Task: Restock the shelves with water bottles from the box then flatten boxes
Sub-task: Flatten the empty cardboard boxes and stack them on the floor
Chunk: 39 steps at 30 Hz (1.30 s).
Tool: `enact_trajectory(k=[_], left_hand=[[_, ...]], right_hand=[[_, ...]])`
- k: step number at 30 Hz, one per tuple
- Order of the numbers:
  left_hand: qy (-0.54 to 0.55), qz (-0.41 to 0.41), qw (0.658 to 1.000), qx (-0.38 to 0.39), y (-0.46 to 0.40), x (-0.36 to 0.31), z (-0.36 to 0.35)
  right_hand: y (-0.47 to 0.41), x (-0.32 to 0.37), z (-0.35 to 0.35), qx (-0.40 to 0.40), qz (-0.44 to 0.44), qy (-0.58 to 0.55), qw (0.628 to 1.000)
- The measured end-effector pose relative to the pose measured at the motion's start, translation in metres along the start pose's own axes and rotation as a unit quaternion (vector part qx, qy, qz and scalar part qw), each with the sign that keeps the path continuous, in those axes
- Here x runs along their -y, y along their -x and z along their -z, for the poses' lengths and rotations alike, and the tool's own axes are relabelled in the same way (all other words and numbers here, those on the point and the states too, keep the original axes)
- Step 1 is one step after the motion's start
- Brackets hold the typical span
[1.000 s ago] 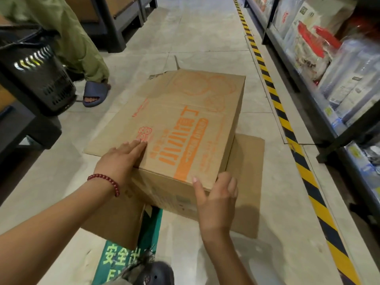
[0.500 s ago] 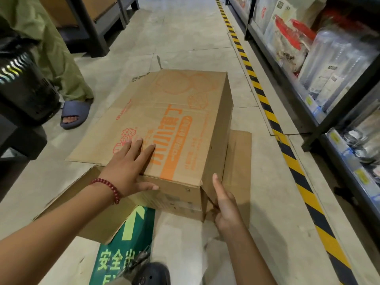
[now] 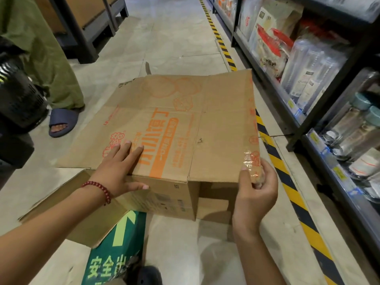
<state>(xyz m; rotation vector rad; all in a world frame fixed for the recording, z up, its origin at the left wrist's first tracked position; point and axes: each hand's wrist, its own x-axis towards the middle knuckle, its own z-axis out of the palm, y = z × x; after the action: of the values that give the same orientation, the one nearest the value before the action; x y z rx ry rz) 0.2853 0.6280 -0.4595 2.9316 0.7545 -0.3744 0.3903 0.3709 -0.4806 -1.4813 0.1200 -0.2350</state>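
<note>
A brown cardboard box with orange print lies on the shop floor, partly collapsed, its top panel and right side panel now in one raised plane. My left hand, with a red bead bracelet, presses flat on the top panel near its front edge, thumb over the front face. My right hand grips the taped front corner of the right panel and holds it up. A loose flap lies on the floor under my left arm. Water bottles stand on the lower shelf at the right.
A dark shelving unit with packaged goods runs along the right, behind a yellow-black floor stripe. A person in green trousers and a blue slipper stands at the left beside a black basket. A green floor sign lies near me.
My right hand took hold of the box's right side panel and swung it up level with the top. The box has spread wider and flatter. My left hand stays pressed on top.
</note>
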Motion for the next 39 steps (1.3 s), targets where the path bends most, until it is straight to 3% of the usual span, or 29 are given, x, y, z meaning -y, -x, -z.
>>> enact_trajectory(k=[4, 6, 8, 10, 12, 14, 15, 17, 20, 23, 25, 30, 33, 36, 37, 39], left_hand=[[-0.002, 0.009, 1.000, -0.004, -0.002, 0.003, -0.002], [-0.005, -0.003, 1.000, 0.007, 0.000, 0.005, -0.001], [0.077, -0.029, 0.997, -0.007, 0.006, 0.006, 0.004], [0.290, -0.001, 0.953, -0.086, 0.010, 0.010, 0.011], [0.464, 0.056, 0.866, -0.176, 0.004, 0.021, 0.013], [0.526, 0.077, 0.817, -0.224, 0.000, 0.026, 0.017], [0.512, 0.068, 0.823, -0.238, 0.001, 0.024, 0.017], [0.410, 0.016, 0.878, -0.246, 0.011, 0.006, 0.021], [0.255, -0.084, 0.942, -0.204, 0.015, -0.019, 0.018], [0.196, -0.046, 0.969, -0.140, -0.001, -0.022, 0.005], [0.169, -0.015, 0.974, -0.149, -0.007, -0.023, 0.000], [0.113, -0.012, 0.984, -0.134, -0.010, -0.012, 0.000], [0.139, -0.005, 0.982, -0.128, -0.010, -0.007, -0.001], [0.161, 0.011, 0.979, -0.128, -0.009, -0.009, 0.001], [0.167, 0.019, 0.977, -0.129, -0.008, -0.009, 0.000], [0.185, 0.041, 0.974, -0.124, -0.008, -0.008, -0.001]], right_hand=[[0.016, 0.011, -0.012, 0.150, 0.045, -0.062, 0.986], [0.025, 0.012, -0.021, 0.261, 0.073, -0.034, 0.962], [0.033, 0.015, -0.032, 0.365, 0.116, 0.039, 0.923], [0.038, 0.013, -0.041, 0.439, 0.150, 0.096, 0.881], [0.039, 0.006, -0.047, 0.485, 0.174, 0.157, 0.842], [0.041, 0.002, -0.051, 0.515, 0.181, 0.238, 0.803], [0.043, 0.001, -0.052, 0.525, 0.179, 0.271, 0.787], [0.049, 0.004, -0.054, 0.535, 0.174, 0.307, 0.768], [0.052, 0.011, -0.053, 0.544, 0.155, 0.305, 0.766], [0.054, 0.015, -0.048, 0.568, 0.158, 0.288, 0.755], [0.056, 0.015, -0.043, 0.580, 0.169, 0.273, 0.749], [0.055, 0.011, -0.040, 0.591, 0.173, 0.234, 0.752], [0.040, 0.011, -0.047, 0.539, 0.072, 0.180, 0.820], [0.017, 0.002, -0.057, 0.364, -0.034, 0.175, 0.914], [0.009, -0.004, -0.061, 0.322, -0.065, 0.189, 0.925], [-0.004, -0.011, -0.070, 0.328, -0.131, 0.186, 0.917]])
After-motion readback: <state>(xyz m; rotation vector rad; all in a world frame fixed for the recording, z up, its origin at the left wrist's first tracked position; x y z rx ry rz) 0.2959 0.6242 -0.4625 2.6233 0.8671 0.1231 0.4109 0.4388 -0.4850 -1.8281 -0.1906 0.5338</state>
